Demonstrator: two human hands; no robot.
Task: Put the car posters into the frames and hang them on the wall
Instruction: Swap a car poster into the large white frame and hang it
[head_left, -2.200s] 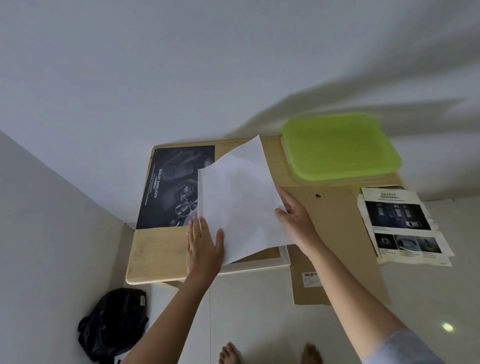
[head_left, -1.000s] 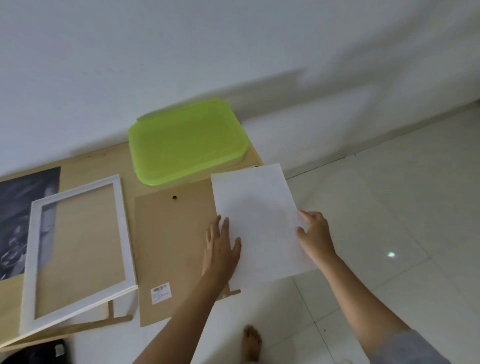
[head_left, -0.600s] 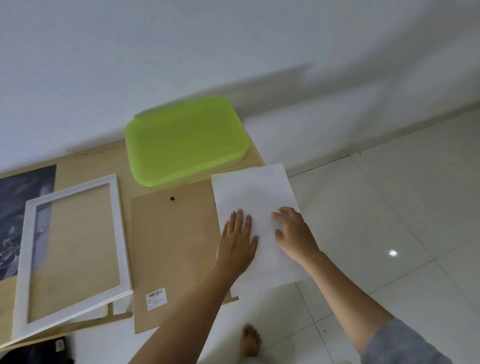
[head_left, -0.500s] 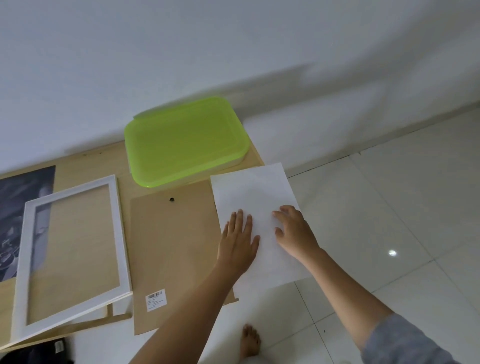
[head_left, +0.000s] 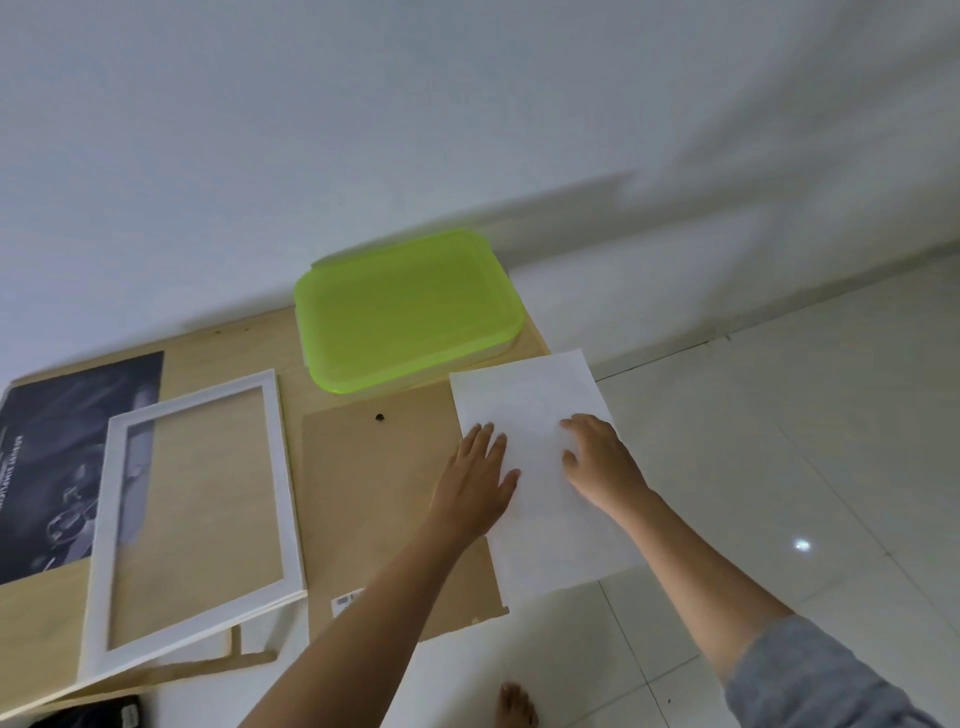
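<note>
Left hand: laid flat, fingers straight and close together, pressing the left edge of the white sheet; grips nothing.
Right hand: palm down on the same sheet, fingers slightly bent, tips touching paper; grips nothing.
White sheet: blank side up, overlapping the right edge of the brown backing board, right part hanging past the table.
Backing board: small dark hanger hole near the far end, barcode sticker near the front, print too small to read.
White frame: left of the board, near corner overhanging the table edge.
Car poster: far left, partly under the frame, cut off by the picture edge; vertical white lettering illegible.
Green lid: at the table's back, against the wall.
</note>
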